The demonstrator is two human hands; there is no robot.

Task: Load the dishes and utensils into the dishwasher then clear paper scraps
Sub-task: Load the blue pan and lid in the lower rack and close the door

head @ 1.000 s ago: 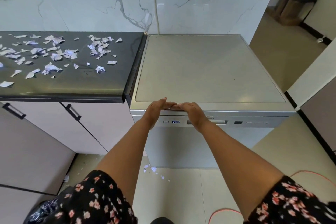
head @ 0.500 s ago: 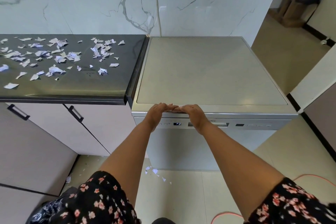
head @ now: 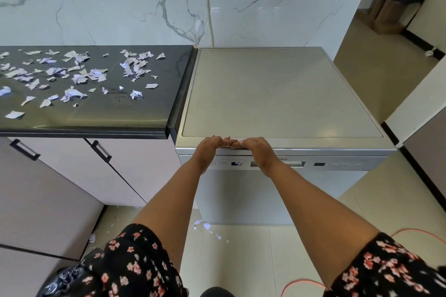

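Observation:
A silver dishwasher [head: 284,94] stands against the marble wall with its door closed and a small display lit on its front panel. My left hand [head: 210,148] and my right hand [head: 255,149] rest side by side on the top front edge of the dishwasher, fingers straight and fingertips touching each other. Several torn paper scraps [head: 77,75] lie scattered over the dark countertop [head: 101,118] to the left. No dishes or utensils are in view.
A few paper scraps [head: 205,226] lie on the tiled floor at the dishwasher's foot. White cabinets [head: 135,171] with black handles sit under the countertop. An orange cable [head: 301,284] curls on the floor at lower right. A power cord [head: 209,7] runs up the wall.
Both hands stay on the dishwasher's front edge. The view has tilted slightly, so the countertop and dishwasher sit a little lower in frame.

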